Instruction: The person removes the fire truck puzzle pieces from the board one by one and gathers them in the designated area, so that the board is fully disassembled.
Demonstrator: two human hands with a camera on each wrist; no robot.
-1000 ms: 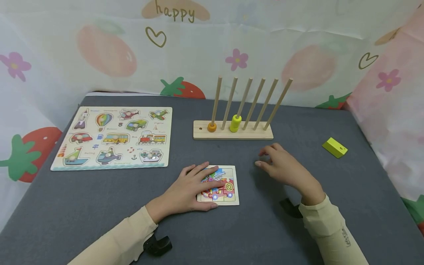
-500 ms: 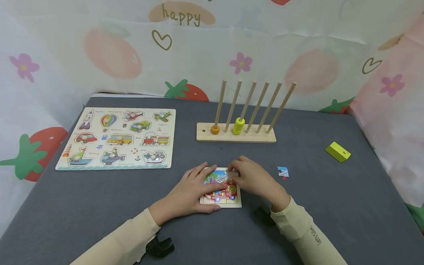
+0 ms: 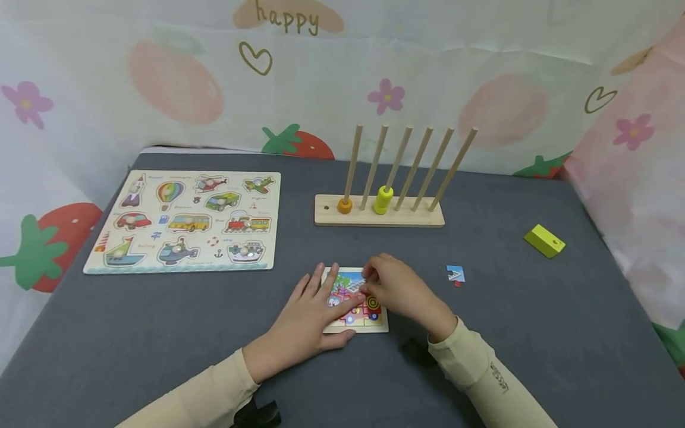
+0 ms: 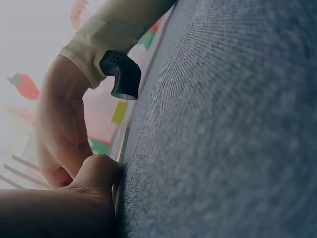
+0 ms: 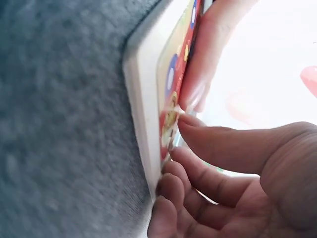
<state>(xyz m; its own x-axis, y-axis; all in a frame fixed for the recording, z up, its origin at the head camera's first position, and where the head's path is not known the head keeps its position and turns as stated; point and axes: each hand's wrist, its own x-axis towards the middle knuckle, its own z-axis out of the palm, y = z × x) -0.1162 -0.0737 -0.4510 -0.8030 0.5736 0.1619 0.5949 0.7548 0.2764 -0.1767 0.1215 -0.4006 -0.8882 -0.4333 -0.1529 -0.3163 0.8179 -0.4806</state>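
Observation:
A small square jigsaw puzzle with a colourful vehicle picture lies on the table in the head view. Across its left part rests my left hand, fingers spread and thumb along the near edge. My right hand is bent over the upper right part, with thumb and fingertips pinching at a puzzle piece there; the fingers mostly hide it. In the right wrist view, the right thumb and fingertips meet the picture surface beside a left fingertip. A loose blue-and-white puzzle piece lies to the right.
A knobbed vehicle puzzle board lies at the back left. Behind the hands stands a wooden peg rack with several upright pegs, an orange bead and yellow-green beads. A yellow block sits far right.
My right hand has moved left from beside the loose piece to the puzzle's upper right, uncovering that piece. The left hand has stayed on the puzzle, its fingers shifting slightly.

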